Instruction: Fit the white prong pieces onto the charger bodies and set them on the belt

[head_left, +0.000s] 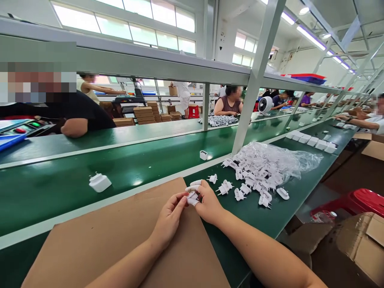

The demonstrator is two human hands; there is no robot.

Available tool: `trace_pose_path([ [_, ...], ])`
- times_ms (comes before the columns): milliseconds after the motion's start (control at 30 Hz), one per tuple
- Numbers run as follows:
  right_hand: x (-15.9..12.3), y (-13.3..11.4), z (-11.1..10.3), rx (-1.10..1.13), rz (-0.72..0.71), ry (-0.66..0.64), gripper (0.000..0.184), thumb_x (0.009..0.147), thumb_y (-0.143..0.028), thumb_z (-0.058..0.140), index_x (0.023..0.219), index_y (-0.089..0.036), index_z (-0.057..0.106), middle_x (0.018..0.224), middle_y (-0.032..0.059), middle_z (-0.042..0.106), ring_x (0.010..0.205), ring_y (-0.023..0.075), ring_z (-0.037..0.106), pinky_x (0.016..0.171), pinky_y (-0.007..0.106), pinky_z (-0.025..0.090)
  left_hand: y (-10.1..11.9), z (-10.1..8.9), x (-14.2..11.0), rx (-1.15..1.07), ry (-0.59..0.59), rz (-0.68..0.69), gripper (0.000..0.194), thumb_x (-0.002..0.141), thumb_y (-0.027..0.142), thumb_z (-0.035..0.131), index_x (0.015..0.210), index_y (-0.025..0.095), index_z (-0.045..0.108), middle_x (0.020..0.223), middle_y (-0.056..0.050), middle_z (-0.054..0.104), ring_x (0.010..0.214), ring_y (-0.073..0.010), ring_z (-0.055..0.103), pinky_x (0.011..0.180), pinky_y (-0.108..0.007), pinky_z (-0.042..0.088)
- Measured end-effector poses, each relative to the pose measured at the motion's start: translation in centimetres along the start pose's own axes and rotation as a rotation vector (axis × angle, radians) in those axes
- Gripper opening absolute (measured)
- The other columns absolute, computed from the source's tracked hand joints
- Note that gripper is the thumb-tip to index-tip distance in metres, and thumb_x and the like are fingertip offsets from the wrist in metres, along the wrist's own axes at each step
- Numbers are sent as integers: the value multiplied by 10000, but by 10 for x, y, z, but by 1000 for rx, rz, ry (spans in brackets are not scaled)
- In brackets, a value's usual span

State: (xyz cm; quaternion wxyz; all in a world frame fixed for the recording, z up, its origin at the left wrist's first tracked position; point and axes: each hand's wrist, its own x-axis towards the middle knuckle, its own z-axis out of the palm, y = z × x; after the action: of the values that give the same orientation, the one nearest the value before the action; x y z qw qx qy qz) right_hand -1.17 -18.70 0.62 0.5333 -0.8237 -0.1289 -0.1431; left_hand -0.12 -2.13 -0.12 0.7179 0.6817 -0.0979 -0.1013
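Observation:
Over the cardboard sheet [120, 232], my left hand [168, 218] and my right hand [209, 205] meet, fingers closed on a small white plug piece [192, 198]. The fingers partly cover it. White covers sit on some right-hand fingertips. Just right of my right hand lie several loose white plug pieces [225, 187] with two pins. Behind them spreads a heap of the same pieces [255, 170], partly under a clear plastic bag [295, 160]. On the green belt [159, 160] are a white charger [100, 183] with its pins up and a white housing [203, 155].
A metal post [255, 80] rises from the bench beside the heap, carrying a long shelf [150, 60]. White blocks [312, 141] stand in a row farther right. A red stool [360, 202] and cardboard box [363, 240] are below right. Co-workers sit across and along the line.

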Motion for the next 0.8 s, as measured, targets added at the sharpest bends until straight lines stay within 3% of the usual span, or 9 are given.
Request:
trace_pose_path([
  [167,-1,0,5,98,51,44,365,781,-87,671,1129,-195,655,1104,51,570,857,140,628,744,289,567,-2,-2,0,24,9,14,599,787,707,729,1107,200,723,1146,-96,709,1027,-257,615,973,-380,478],
  [467,-1,2,4,79,27,38,350,796,-124,671,1139,-187,645,1112,63,636,916,170,652,779,310,567,-1,0,-2,25,-24,39,601,792,691,738,1155,213,713,1237,-99,687,1070,-256,623,1010,-374,481],
  [800,-3,1,4,58,43,-17,370,832,-173,679,1198,-208,638,1136,72,653,1002,194,653,833,324,572,-4,-2,0,19,25,62,496,819,659,731,1038,214,711,1165,-84,705,1066,-254,622,949,-340,490],
])
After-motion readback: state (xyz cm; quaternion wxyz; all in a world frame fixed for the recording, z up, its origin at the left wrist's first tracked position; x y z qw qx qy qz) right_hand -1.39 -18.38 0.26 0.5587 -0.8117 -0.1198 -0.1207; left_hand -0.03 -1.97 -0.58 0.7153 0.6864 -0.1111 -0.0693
